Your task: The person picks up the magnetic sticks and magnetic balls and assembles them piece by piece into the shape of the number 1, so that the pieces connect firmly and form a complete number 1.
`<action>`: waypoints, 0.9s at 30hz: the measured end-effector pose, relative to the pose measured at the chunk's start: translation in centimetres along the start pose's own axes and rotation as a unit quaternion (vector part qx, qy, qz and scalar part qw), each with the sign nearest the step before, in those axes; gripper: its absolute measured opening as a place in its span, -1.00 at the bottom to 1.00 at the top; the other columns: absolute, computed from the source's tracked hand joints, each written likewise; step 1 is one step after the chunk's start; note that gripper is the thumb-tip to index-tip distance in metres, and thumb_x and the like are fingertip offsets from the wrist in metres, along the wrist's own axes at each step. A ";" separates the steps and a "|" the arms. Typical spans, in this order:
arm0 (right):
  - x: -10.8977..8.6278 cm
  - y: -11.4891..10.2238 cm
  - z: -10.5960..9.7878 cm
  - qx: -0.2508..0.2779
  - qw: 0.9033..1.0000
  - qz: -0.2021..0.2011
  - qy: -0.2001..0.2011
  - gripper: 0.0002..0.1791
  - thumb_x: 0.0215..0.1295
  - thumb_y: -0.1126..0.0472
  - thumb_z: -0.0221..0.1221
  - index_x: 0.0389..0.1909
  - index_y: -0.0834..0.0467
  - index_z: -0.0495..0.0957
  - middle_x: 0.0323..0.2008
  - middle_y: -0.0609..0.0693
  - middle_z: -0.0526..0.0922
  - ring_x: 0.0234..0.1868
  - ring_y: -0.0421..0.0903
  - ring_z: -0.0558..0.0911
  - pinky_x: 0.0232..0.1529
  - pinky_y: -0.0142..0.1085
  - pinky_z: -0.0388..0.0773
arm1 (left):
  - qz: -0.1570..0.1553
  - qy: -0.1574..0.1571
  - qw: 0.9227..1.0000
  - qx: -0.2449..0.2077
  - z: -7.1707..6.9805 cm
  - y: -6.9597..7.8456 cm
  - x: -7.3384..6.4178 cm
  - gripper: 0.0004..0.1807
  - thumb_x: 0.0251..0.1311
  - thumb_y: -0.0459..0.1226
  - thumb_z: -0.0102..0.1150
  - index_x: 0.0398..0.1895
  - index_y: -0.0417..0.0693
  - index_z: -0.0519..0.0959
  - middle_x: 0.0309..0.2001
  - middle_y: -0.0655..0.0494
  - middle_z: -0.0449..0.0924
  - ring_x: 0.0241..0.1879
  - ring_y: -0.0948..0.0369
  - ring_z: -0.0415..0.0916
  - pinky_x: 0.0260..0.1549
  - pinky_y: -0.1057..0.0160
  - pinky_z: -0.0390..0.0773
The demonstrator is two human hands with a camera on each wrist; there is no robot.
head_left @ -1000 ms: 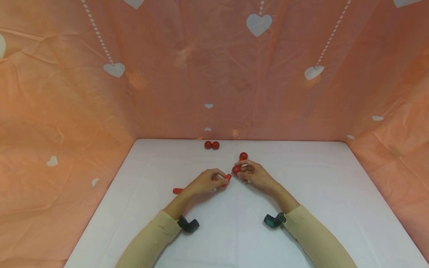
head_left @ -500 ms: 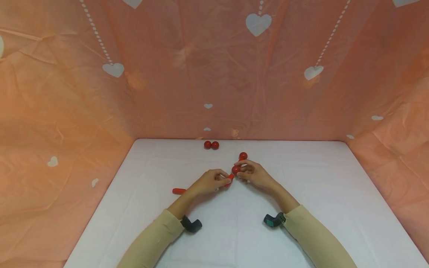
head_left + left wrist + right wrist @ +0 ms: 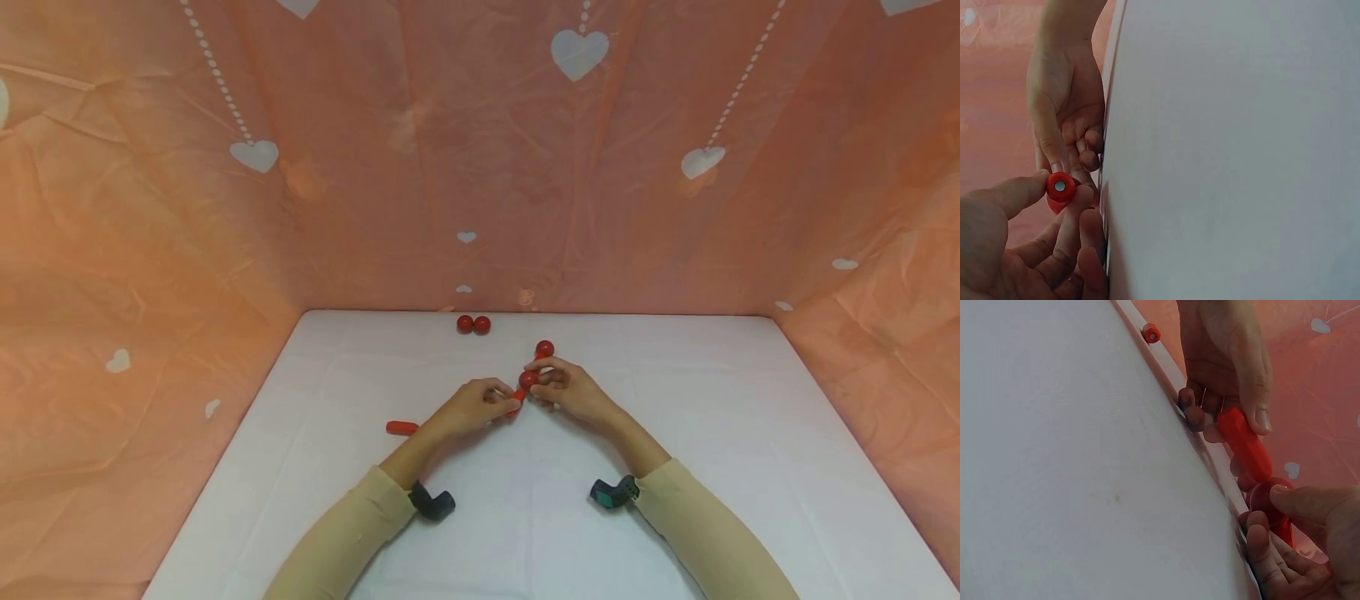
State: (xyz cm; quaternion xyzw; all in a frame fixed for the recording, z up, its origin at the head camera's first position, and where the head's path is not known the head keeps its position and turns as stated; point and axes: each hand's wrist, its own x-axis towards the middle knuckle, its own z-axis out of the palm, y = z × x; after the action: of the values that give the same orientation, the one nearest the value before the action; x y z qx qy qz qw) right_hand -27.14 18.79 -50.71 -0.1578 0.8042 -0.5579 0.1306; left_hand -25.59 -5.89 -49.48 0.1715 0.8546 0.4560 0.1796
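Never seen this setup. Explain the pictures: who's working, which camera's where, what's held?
No robot: a person works bare-handed at a white table. The head view comes from a camera worn on the head, looking forward and down; each wrist view comes from a wrist camera watching that hand's work. The left hand pinches a red rod, its end at the red ball the right hand holds. Beyond are a second rod and another ball. Two more balls sit side by side farther back; a loose rod lies by the left forearm.
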 end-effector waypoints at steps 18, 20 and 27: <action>-0.1 -0.3 -0.1 -0.001 1.000 -0.010 -0.004 -0.58 0.51 0.32 0.29 0.33 0.17 0.57 -0.08 0.19 0.71 -0.28 -0.02 0.70 -0.23 -0.32 0.66 | -0.010 0.008 1.000 0.008 0.4 0.4 0.5 -0.60 0.50 -0.06 0.31 0.16 -0.19 0.67 -0.26 0.09 0.75 -0.33 0.24 0.60 -0.30 0.31 0.61; -0.1 -0.2 -0.1 -0.003 1.000 -0.009 -0.005 -0.58 0.52 0.31 0.29 0.33 0.16 0.57 -0.08 0.18 0.71 -0.27 -0.02 0.70 -0.24 -0.32 0.66 | -0.008 0.006 1.000 0.009 0.4 0.5 0.4 -0.59 0.51 -0.06 0.31 0.16 -0.20 0.67 -0.26 0.09 0.75 -0.33 0.23 0.59 -0.31 0.30 0.60; -0.1 -0.1 -0.1 -0.012 1.000 -0.009 -0.002 -0.58 0.52 0.28 0.29 0.34 0.15 0.58 -0.07 0.16 0.70 -0.24 -0.02 0.69 -0.25 -0.30 0.65 | -0.009 0.002 1.000 0.003 0.5 0.5 0.5 -0.59 0.51 -0.05 0.30 0.17 -0.18 0.67 -0.25 0.11 0.75 -0.32 0.25 0.58 -0.31 0.31 0.57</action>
State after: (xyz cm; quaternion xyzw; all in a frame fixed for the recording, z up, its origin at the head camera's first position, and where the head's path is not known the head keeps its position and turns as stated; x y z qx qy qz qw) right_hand -27.07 18.86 -50.58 -0.1679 0.8091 -0.5492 0.1248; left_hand -25.72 -5.05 -49.42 0.1631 0.8579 0.4523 0.1814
